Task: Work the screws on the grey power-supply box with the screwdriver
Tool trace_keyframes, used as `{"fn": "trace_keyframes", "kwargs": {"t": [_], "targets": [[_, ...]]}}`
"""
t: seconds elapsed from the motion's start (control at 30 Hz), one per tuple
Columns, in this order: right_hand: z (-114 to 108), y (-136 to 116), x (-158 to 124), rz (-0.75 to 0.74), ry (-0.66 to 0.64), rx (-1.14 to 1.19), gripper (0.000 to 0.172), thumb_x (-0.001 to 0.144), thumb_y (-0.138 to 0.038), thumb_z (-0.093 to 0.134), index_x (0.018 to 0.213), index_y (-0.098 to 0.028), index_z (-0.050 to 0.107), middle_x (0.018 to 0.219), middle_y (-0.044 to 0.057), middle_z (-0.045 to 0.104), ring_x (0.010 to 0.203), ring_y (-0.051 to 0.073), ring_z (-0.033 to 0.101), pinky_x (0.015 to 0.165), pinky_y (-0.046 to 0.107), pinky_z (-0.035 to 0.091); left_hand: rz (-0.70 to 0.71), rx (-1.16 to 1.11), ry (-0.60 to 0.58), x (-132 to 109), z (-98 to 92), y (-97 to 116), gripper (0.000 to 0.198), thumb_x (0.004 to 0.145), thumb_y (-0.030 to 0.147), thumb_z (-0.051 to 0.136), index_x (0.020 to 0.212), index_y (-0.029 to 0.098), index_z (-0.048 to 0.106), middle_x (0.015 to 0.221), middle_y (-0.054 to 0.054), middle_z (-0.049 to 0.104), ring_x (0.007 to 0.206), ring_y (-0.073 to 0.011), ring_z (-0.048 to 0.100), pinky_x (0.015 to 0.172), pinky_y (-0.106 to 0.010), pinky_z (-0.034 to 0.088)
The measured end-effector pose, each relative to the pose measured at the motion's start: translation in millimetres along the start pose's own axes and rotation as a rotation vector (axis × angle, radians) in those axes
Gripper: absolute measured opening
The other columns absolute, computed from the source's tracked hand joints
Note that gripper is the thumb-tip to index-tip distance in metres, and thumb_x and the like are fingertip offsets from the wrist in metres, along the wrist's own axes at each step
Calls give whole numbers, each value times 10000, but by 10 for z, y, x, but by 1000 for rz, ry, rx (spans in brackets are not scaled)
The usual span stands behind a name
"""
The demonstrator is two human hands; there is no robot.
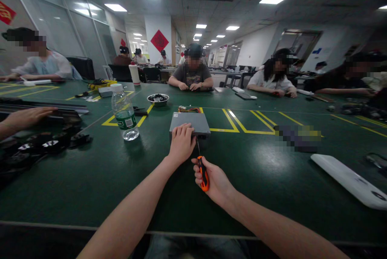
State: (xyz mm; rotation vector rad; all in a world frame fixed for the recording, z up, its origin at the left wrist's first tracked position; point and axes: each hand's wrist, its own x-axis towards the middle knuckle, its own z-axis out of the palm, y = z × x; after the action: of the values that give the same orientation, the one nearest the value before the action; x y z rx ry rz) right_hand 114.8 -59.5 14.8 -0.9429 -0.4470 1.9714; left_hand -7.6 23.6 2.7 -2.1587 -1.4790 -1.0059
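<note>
A grey metal computer power supply unit (190,121) sits on the green table in front of me, with bundled coloured wires (190,109) at its far side. My left hand (182,141) holds it at the near left, fingers bent over the top and the thumb by the near face. In my right hand (208,174) is an orange and black screwdriver (203,175), the fingers wrapped around its handle. Its thin shaft points up and away, to the near face of the unit. Whether the tip sits in a screw cannot be made out.
A water bottle (124,115) and a metal bowl of small dark parts (158,99) stand beyond, to the left. Another person's hand (28,121) rests on dark metal parts at the left. A white elongated object (347,180) lies right. Co-workers sit around the table.
</note>
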Motion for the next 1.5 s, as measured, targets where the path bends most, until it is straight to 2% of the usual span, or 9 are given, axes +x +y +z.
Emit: {"fn": "trace_keyframes", "kwargs": {"t": [0.13, 0.23, 0.43, 0.53, 0.7, 0.93, 1.13, 1.37, 1.5], "targets": [[-9, -21, 12, 1, 9, 17, 194, 872, -235, 437, 775, -101, 538, 579, 3, 487, 428, 38, 402, 361, 118, 278, 2, 5, 0, -2, 17, -5, 219, 828, 227, 476, 1041, 188, 508, 1211, -76, 534, 1156, -242, 433, 972, -410, 303], [-7, -12, 18, -14, 8, 20, 138, 855, -183, 469, 737, -123, 509, 601, 4, 508, 443, 34, 420, 371, 108, 285, 6, 2, 1, -5, 14, -9, 222, 833, 226, 466, 1049, 186, 501, 1223, -79, 526, 1165, -241, 427, 974, -411, 303], [-4, 5, 3, 1, -15, -14, 252, 905, -276, 392, 813, -105, 552, 581, 11, 509, 444, 62, 448, 410, 154, 375, 5, -5, 5, -3, 13, -7, 206, 837, 223, 459, 1035, 187, 504, 1209, -80, 536, 1157, -244, 435, 965, -408, 309], [-35, -3, 8, 15, -23, -5, 278, 911, -297, 364, 836, -106, 553, 577, 9, 502, 421, 57, 418, 376, 148, 332, 9, -4, 7, 0, 10, -6, 202, 839, 225, 458, 1031, 185, 506, 1202, -79, 540, 1150, -247, 439, 962, -409, 308], [-65, -2, 26, -9, -2, 23, 182, 868, -235, 461, 731, -124, 505, 589, -5, 501, 387, 16, 348, 344, 115, 241, 15, -11, 8, -3, 2, -3, 208, 838, 230, 461, 1036, 179, 502, 1209, -86, 533, 1154, -246, 434, 963, -406, 307], [-33, 18, 19, -2, -32, 11, 295, 914, -299, 365, 782, -105, 544, 572, 2, 492, 408, 41, 402, 365, 132, 300, 10, -6, 11, -7, 14, -5, 198, 834, 213, 463, 1025, 179, 505, 1198, -83, 536, 1148, -243, 435, 964, -406, 307], [-46, -5, 31, -24, -19, 31, 209, 886, -249, 422, 741, -128, 511, 593, 0, 504, 386, 21, 357, 340, 116, 243, 10, -12, 11, -3, 4, -1, 205, 832, 218, 473, 1031, 179, 501, 1198, -81, 535, 1141, -242, 435, 962, -401, 304], [-33, -15, 15, -13, -38, 25, 302, 916, -295, 348, 750, -118, 528, 575, 12, 503, 397, 46, 399, 363, 140, 307, 10, -5, -1, -7, -7, 1, 213, 835, 213, 456, 1041, 177, 498, 1211, -87, 528, 1148, -249, 431, 961, -410, 302], [-37, -10, 13, -10, -29, 38, 273, 904, -294, 371, 781, -114, 535, 584, 13, 502, 398, 44, 396, 359, 136, 294, 8, -5, 0, -4, -6, 6, 202, 837, 217, 453, 1030, 178, 502, 1203, -83, 533, 1145, -247, 432, 955, -407, 307]]}}
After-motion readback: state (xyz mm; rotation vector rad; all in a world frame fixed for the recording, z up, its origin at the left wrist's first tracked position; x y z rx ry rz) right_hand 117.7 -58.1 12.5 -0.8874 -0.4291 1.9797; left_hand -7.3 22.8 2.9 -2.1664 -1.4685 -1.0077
